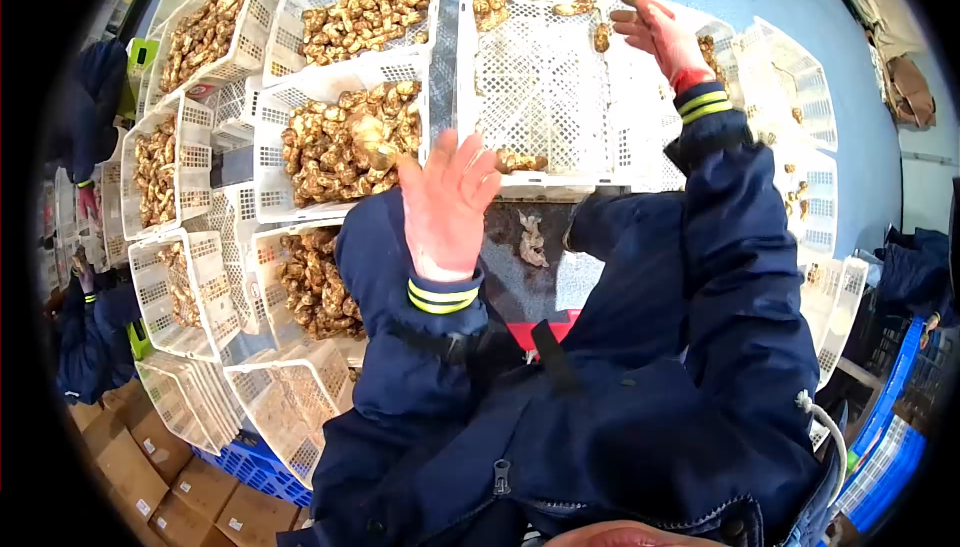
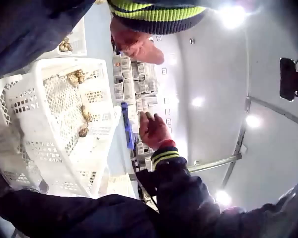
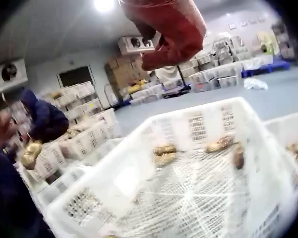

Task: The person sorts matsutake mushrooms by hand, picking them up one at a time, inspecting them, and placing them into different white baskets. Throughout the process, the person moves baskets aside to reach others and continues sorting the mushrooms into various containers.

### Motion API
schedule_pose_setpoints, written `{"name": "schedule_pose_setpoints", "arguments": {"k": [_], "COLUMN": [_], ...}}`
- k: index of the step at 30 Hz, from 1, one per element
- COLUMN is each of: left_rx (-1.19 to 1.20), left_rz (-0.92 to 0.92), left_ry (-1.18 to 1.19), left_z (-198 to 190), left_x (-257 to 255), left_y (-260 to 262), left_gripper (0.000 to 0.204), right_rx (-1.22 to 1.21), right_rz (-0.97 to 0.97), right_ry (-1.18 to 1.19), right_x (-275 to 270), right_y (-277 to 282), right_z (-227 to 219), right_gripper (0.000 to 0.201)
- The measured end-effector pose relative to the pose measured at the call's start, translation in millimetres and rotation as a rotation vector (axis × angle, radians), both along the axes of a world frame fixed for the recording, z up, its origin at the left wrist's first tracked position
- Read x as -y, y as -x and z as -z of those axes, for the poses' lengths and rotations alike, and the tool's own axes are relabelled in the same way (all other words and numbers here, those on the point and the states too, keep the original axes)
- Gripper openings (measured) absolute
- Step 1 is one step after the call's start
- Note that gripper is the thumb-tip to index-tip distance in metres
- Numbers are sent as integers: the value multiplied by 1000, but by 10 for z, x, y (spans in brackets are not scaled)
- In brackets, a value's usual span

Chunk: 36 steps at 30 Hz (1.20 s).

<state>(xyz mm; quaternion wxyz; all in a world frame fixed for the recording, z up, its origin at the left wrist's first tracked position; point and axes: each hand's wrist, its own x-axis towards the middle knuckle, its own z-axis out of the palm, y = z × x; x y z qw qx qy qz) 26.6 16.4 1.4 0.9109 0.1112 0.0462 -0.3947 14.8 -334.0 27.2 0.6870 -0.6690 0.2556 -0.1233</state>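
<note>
My left hand (image 1: pixel 450 202) is raised with its palm up and fingers spread, holding nothing. A large knobby brown rhizome (image 3: pixel 31 154), ginger-like, shows just off its fingers in the right wrist view, apart from the hand. From the head it overlaps the heaped rhizomes (image 1: pixel 335 157) in the crate at left. My right hand (image 1: pixel 665 37) is over the right side of the big white crate (image 1: pixel 622 127), fingers loosely bent with nothing between them. Several rhizomes (image 3: pixel 165 157) lie scattered along this crate's inner edges.
White perforated crates of rhizomes (image 1: pixel 365 17) stand on the left, others on the right. A stack of empty crates (image 1: pixel 190 402) and cardboard boxes (image 1: pixel 150 452) are at lower left. Another person (image 3: pixel 44 116) works beside crates. A crumpled scrap (image 1: pixel 532 239) lies between my legs.
</note>
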Motion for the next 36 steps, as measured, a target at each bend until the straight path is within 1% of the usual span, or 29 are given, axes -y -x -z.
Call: {"name": "schedule_pose_setpoints", "arguments": {"k": [1,3,5,6,7,8,9,10,11,12,13,14,15,17,19,20,21,22,23,25,26,27,29,30,31,32,33,35,36], "left_rx": [-10,8,32,5,-20,-99,12,3,-13,-32,-160,-281,-285,-101,-55,-41,-34,56,154,177,198,242,299,291,285,318,345,330,286], "left_rz": [29,83,126,122,116,84,97,102,107,95,152,209,202,106,97,127,165,192,222,237,263,259,244,244,243,231,254,301,305], "left_ry": [-43,-227,-302,-279,-256,-108,-301,-371,-445,-463,-475,-480,-489,-580,-522,-551,-577,-518,-561,-521,-558,-519,-584,-547,-515,-517,-534,-398,-249], "left_z": [-25,-114,-119,-108,-75,-25,-138,-259,-301,-215,-124,-63,-75,-204,-232,-255,-291,-225,-191,-230,-259,-166,-105,-24,-17,-14,-2,9,70], "left_x": [22,82,105,104,94,90,113,173,216,202,166,151,190,276,281,282,277,225,226,233,229,205,246,255,266,261,262,241,222], "left_y": [31,128,156,150,143,170,158,121,96,97,105,100,78,87,48,42,59,80,103,147,169,206,261,281,270,290,289,281,297], "left_gripper": [55,49,47,48,49,52,53,50,47,47,44,41,41,37,35,35,35,39,42,39,36,35,35,35,35,36,42,44,49], "right_rx": [-59,-217,-480,-433,-503,-523,-539,-689,-793,-745,-694,-545,-534,-639,-648,-643,-641,-555,-454,-132,-63,-48,-30,37,106,163,163,162,146], "right_rz": [43,-8,-108,-159,-155,-179,-205,-261,-292,-301,-306,-247,-268,-309,-311,-264,-182,-177,-168,-111,-165,-174,-232,-295,-359,-369,-333,-398,-480], "right_ry": [46,308,842,1171,1166,1301,1436,1379,1459,1570,1677,1780,1803,1790,1747,1594,1344,1023,708,50,-134,-264,-299,-302,-308,-292,-280,53,235], "right_x": [135,369,653,749,811,834,933,760,759,781,806,817,791,741,785,763,777,759,713,487,394,214,-221,-417,-600,-772,-1050,-1407,-1544], "right_y": [-127,-441,-795,-933,-1074,-1198,-1327,-1387,-1486,-1536,-1544,-1542,-1567,-1608,-1544,-1548,-1529,-1450,-1354,-1096,-964,-807,-458,-285,-129,17,167,467,596], "right_z": [71,302,673,911,1160,1442,1776,1648,1848,2026,2178,2301,2275,2189,2032,1938,1805,1596,1355,941,728,456,-101,-310,-452,-494,-647,-659,-677], "right_gripper": [39,36,35,34,37,38,39,42,44,42,40,34,22,21,22,26,32,33,35,36,32,34,39,42,46,54,53,50,48]}}
